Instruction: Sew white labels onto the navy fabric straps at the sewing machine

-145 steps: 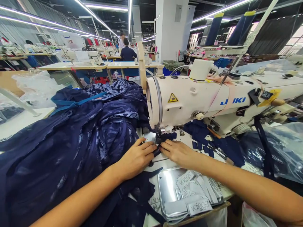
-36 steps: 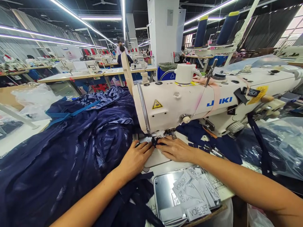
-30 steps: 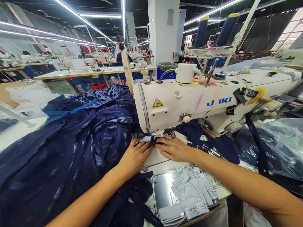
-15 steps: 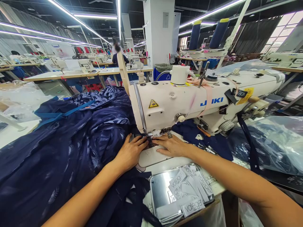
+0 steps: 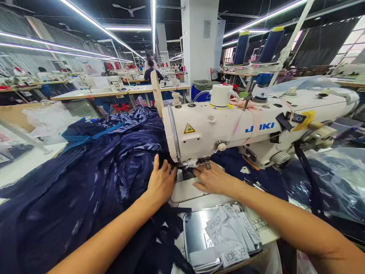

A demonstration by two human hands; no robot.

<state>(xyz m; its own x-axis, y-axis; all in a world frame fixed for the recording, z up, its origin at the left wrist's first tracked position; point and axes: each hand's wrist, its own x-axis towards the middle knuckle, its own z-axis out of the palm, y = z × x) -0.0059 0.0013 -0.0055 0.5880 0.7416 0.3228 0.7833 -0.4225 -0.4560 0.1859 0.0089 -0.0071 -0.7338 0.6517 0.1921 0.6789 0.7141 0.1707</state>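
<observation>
A white sewing machine (image 5: 194, 129) stands in front of me, its presser foot (image 5: 186, 173) low over the metal plate. To the left of the foot, my left hand (image 5: 161, 182) has its fingers bent around the edge of a navy fabric (image 5: 114, 163) heaped on that side. My right hand (image 5: 212, 179) lies on the machine bed (image 5: 182, 192) just right of the foot, fingers stretched towards it and thumb apart. Its fingertips are partly hidden beside the foot. Closer to me, a metal tray (image 5: 196, 224) holds white printed labels (image 5: 228, 232).
Navy scraps (image 5: 230, 160) lie behind my right hand. A clear plastic bag (image 5: 336, 179) sits at the right. Two thread cones (image 5: 269, 45) stand above the machine. Farther back are other sewing tables (image 5: 99, 93) and a seated person (image 5: 152, 74).
My left hand has drawn back a little to the left from the presser foot, its fingers more bent. My right hand stays beside the foot. The whole view has shifted slightly.
</observation>
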